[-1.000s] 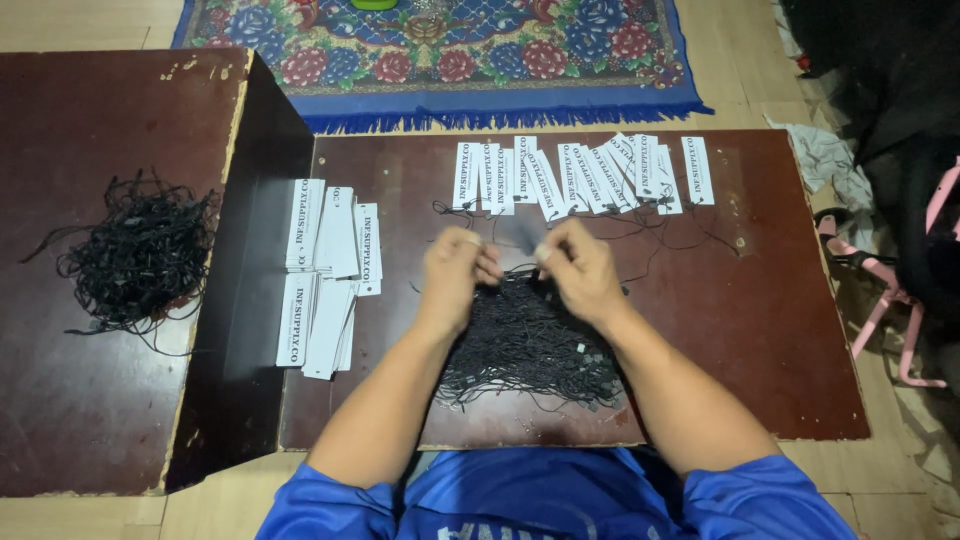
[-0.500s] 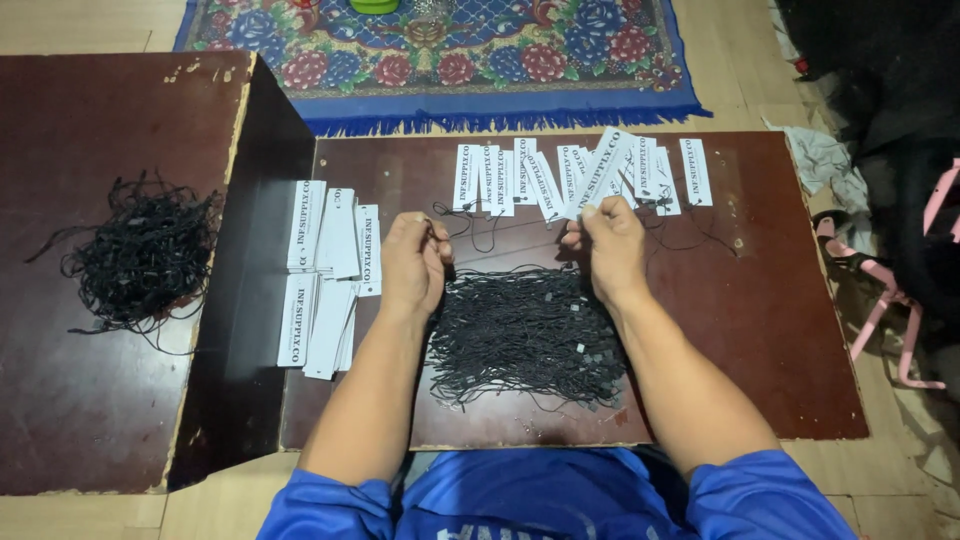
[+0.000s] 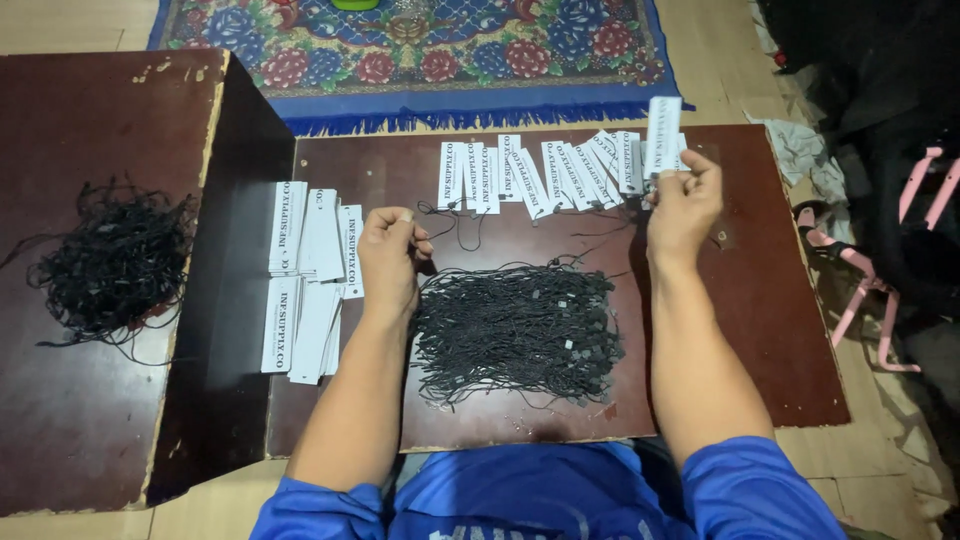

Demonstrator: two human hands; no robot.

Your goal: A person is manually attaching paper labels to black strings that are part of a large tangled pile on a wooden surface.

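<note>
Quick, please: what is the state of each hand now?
Left hand: closed, pinching a black string.
Right hand: closed, holding up a white paper tag.

We cannot make out the fingertips of the left hand (image 3: 392, 243), curled under, so whether they pinch the thin black cord (image 3: 455, 222) is unclear. The green object (image 3: 352, 4) (top edge, left of centre) is cut off, and the lower frame edge crops our blue shirt (image 3: 540, 500).
</note>
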